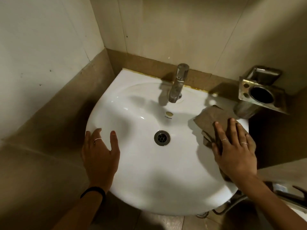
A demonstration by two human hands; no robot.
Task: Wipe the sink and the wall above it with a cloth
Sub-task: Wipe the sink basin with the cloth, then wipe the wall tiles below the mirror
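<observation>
Right hand (235, 150), fingers (232, 128) straight and spread, pressing flat on a brown cloth (211, 117) that lies on the right rim of the white sink (144, 171). The cloth extends beyond the fingertips toward the far wall (174, 30), its long axis running near-to-far along the rim. Left hand (99, 151), fingers relaxed and open, rests on the left rim, holding nothing. The basin, to the left of the cloth, holds only its drain (162, 137); the tap (178, 83) stands at the far edge. A metal holder (260, 93) on the right appears empty.
</observation>
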